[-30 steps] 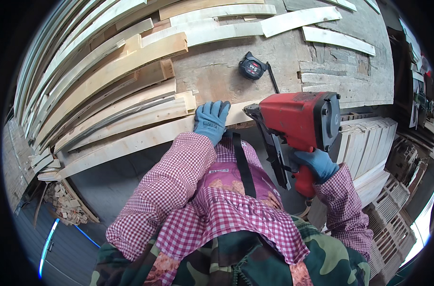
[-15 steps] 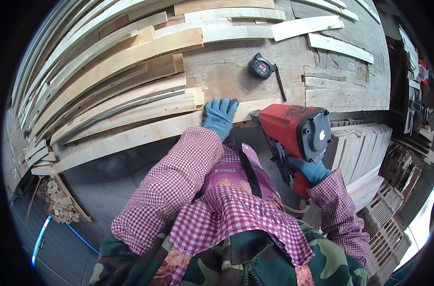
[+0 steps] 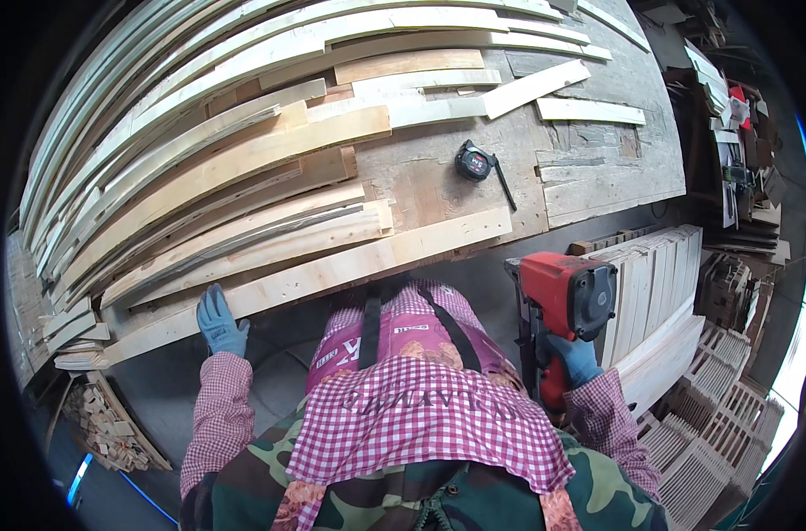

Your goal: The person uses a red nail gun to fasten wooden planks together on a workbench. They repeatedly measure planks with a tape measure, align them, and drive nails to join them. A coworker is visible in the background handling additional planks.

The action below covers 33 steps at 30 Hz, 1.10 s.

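My right hand (image 3: 576,357), in a blue work glove, is closed round the handle of a red and black nail gun (image 3: 562,296), held off the table's front edge at the right. My left hand (image 3: 222,323), also gloved in blue, rests on the long pale board (image 3: 323,272) that lies along the table's near edge. Its fingers stretch forward over the board, holding nothing. A black tape measure (image 3: 474,163) sits on the table beyond the board's right end, with a thin black strip (image 3: 506,186) next to it.
Many long wooden strips (image 3: 235,133) cover the left and far parts of the worktable (image 3: 611,190). Slatted wooden panels (image 3: 655,274) and pallets (image 3: 730,389) stack up at the right. A bin of wood offcuts (image 3: 107,425) stands at the lower left.
My left hand has slid left along the board. The nail gun has come away from the board, a little right and nearer me, still in my right hand. The view has shifted.
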Available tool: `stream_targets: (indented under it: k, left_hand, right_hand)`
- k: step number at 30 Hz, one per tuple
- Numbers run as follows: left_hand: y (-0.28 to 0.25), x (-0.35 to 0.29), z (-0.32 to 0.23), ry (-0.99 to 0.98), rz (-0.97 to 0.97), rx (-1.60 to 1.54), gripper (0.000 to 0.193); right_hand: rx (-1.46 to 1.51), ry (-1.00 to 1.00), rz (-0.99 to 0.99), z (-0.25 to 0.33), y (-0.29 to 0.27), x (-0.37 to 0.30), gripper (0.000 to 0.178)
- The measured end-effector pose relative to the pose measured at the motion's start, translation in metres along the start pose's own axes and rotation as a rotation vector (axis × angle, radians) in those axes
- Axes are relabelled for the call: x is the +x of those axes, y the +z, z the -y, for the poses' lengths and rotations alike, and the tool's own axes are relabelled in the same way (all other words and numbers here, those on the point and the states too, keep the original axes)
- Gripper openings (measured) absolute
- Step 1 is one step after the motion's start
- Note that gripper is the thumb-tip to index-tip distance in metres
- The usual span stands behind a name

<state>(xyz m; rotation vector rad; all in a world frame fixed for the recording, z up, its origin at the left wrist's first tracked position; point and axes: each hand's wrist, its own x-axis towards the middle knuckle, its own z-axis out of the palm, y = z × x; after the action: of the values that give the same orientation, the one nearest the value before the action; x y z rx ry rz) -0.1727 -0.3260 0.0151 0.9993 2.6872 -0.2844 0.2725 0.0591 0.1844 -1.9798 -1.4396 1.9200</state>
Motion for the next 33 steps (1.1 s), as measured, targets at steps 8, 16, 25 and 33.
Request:
stream_targets:
  k: [8, 16, 25, 33]
  left_hand:
    - [0.002, 0.045, 0.050, 0.039, 0.396, 0.037, 0.090]
    - [-0.011, 0.044, -0.058, 0.154, 0.121, -0.002, 0.072]
    - [-0.035, 0.039, -0.042, 0.233, 0.096, -0.210, 0.069]
    - [-0.040, 0.040, -0.088, 0.298, 0.140, -0.299, 0.071]
  right_hand:
    - [0.055, -0.014, -0.098, -0.015, 0.020, -0.039, 0.020]
    - [-0.010, -0.098, -0.152, -0.010, 0.043, -0.056, 0.018]
    - [-0.089, -0.001, 0.025, -0.015, 0.059, -0.034, 0.023]
    - [-0.285, -0.132, 0.045, -0.050, 0.067, -0.026, 0.031]
